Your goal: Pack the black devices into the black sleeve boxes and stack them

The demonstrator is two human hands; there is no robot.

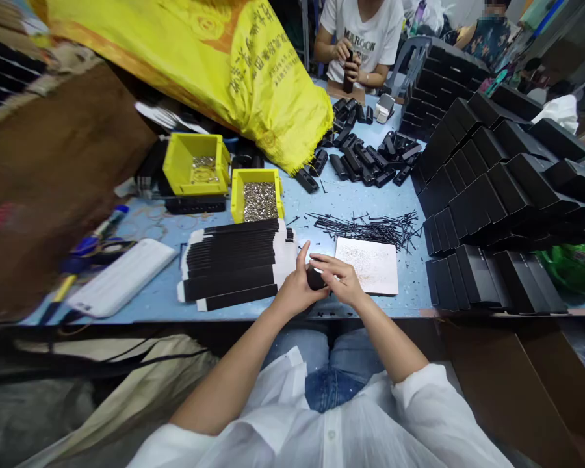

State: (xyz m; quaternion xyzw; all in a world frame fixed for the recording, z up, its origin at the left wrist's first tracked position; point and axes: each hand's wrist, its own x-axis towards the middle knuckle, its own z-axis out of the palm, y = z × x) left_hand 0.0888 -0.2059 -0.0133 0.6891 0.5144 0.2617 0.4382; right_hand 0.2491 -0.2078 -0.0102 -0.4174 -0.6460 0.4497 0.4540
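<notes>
A small black thing is between the left hand and the right hand. It is dark all over. The left hand holds it from its side, and fingers of the right hand are up against it. It is close to the front edge of the table. The hands hide much of its shape.

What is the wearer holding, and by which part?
A small black object, shape partly hidden: the left hand grips its left side; the right hand seems to touch its right.
</notes>
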